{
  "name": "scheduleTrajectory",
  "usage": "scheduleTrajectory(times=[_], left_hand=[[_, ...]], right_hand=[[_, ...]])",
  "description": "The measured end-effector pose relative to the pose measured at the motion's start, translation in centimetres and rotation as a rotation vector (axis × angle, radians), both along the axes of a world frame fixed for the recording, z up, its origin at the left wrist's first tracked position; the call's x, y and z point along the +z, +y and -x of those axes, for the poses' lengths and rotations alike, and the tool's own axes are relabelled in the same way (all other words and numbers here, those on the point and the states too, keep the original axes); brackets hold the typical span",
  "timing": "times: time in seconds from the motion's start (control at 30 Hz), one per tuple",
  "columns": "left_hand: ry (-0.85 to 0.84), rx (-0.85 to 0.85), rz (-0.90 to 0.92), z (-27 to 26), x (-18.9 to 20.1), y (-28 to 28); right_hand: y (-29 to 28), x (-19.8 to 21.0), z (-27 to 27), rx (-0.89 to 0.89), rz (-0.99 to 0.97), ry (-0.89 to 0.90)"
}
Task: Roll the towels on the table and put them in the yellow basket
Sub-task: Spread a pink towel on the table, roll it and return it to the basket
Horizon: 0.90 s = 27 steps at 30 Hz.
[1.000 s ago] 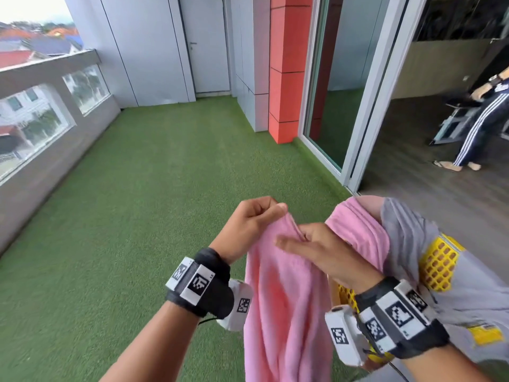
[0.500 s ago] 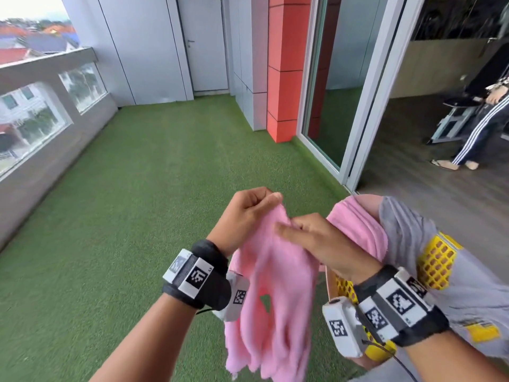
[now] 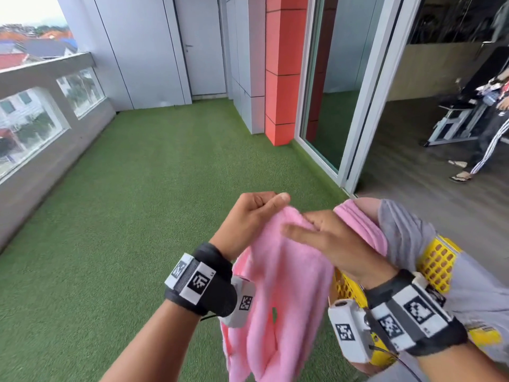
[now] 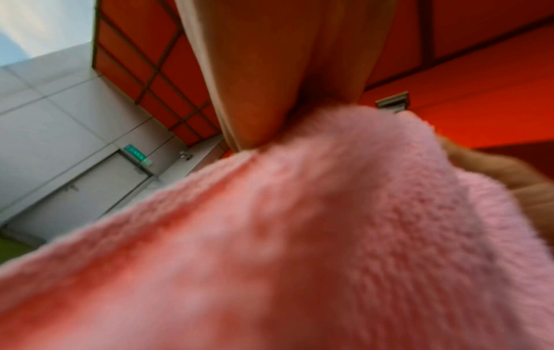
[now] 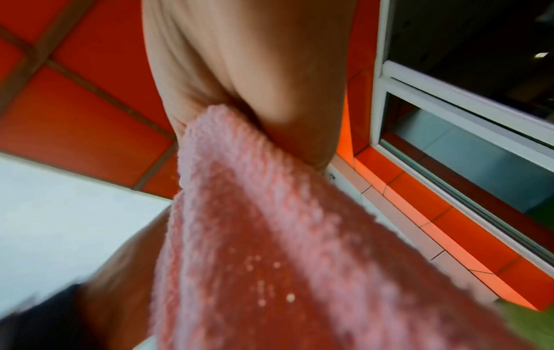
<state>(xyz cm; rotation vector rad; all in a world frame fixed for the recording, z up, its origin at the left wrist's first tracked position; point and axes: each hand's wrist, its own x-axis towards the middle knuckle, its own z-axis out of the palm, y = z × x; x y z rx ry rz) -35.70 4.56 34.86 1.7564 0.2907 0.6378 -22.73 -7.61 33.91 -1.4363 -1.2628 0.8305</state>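
Note:
A pink towel (image 3: 278,307) hangs in the air in front of me, bunched in loose folds. My left hand (image 3: 254,216) pinches its top edge, and the left wrist view shows the fingers (image 4: 263,94) closed on the pink towel (image 4: 299,236). My right hand (image 3: 325,238) pinches the same top edge just to the right, its fingers (image 5: 255,83) clamped on the pink towel (image 5: 270,236). The yellow basket (image 3: 438,260) stands at the lower right with a second pink towel (image 3: 360,224) and a grey towel (image 3: 405,230) draped over it.
Green artificial turf (image 3: 137,216) covers the balcony floor. A low wall with windows (image 3: 41,128) runs along the left. A red pillar (image 3: 281,78) and a sliding glass door (image 3: 344,92) stand ahead. Another person's legs (image 3: 484,144) show indoors at the far right.
The flat hanging towel has been gathered into bunched folds. My hands came closer together on its top edge and rose a little.

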Motion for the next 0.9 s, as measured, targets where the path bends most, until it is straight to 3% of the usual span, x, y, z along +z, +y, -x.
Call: scheduleTrajectory(times=[0.1, 0.23, 0.4, 0.47, 0.67, 0.73, 0.83, 0.9], left_hand=[[0.014, -0.116, 0.070, 0.3, -0.5, -1.0], [-0.001, -0.056, 0.071, 0.8, -0.9, -0.6], [-0.034, 0.077, 0.007, 0.8, -0.1, 0.7], [-0.025, 0.051, -0.005, 0.7, 0.0, 0.3], [-0.018, 0.121, 0.039, 1.7, -1.0, -0.1], [-0.038, 0.176, 0.005, 1.7, -0.8, 0.5], [-0.080, 0.192, -0.012, 1.1, 0.1, 0.8], [-0.089, 0.134, -0.009, 0.8, 0.4, 0.5]], right_hand=[[-0.3, 2.2, -1.3, -0.127, -0.181, 0.125], [0.1, 3.5, -3.1, -0.233, -0.294, 0.325], [0.6, 0.0, 0.8, 0.049, 0.010, 0.070], [0.7, -0.1, 0.7, 0.027, -0.020, 0.028], [1.3, 2.3, -2.9, -0.277, -0.295, 0.448], [1.1, 1.9, -2.6, -0.237, -0.245, 0.354], [0.6, 0.8, 0.8, -0.012, -0.043, -0.059], [0.4, 0.6, 1.5, 0.027, -0.050, -0.125]])
